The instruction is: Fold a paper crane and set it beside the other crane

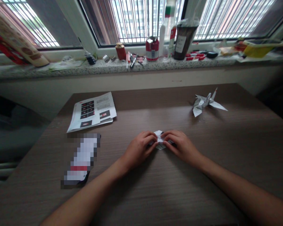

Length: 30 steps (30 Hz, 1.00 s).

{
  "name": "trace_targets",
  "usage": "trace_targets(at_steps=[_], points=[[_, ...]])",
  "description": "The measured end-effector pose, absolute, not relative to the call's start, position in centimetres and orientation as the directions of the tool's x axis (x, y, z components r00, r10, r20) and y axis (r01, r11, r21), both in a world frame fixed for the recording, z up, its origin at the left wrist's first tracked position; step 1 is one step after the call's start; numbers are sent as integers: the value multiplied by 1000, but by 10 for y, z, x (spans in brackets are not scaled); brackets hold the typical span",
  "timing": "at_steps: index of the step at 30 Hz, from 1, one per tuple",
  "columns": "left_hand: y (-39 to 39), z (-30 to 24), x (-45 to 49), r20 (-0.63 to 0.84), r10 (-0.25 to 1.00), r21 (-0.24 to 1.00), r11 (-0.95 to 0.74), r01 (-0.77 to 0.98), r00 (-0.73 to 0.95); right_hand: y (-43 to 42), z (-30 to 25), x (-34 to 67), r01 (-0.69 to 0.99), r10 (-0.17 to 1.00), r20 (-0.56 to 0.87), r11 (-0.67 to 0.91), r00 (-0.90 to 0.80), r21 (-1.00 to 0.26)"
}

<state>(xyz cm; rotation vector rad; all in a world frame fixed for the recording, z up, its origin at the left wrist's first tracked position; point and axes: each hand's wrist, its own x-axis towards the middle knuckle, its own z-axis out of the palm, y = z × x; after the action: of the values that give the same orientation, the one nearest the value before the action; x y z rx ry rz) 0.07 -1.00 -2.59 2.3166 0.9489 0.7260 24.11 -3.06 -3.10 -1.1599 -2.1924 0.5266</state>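
Note:
A small folded piece of white paper lies at the middle of the brown table. Its left side is gripped by the fingers of my left hand. On the right side, my right hand pinches the same paper with thumb and fingers. Both sets of fingertips cover much of it, so the exact folds are hard to make out. Farther back on the right stands a folded paper crane, apart from both hands.
Printed sheets lie at the back left, with a blurred-out phone-shaped object in front of them. Along the stone windowsill stand a red can, a dark drink cup, a bottle and several small items.

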Motion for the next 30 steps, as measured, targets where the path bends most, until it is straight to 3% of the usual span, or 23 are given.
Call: trace_targets(at_steps=[7,17,30], points=[[-10,-26,2,288,730,641,-628,441,620,-29,-36,243,587,813,336,578,-476,-566],[-8,-34,-2,331,657,548,-718,429,677,-31,-34,252,574,758,344,647,-554,-502],[-9,-33,9,293,780,595,-601,533,553,-28,-32,240,609,838,315,541,-445,-580]])
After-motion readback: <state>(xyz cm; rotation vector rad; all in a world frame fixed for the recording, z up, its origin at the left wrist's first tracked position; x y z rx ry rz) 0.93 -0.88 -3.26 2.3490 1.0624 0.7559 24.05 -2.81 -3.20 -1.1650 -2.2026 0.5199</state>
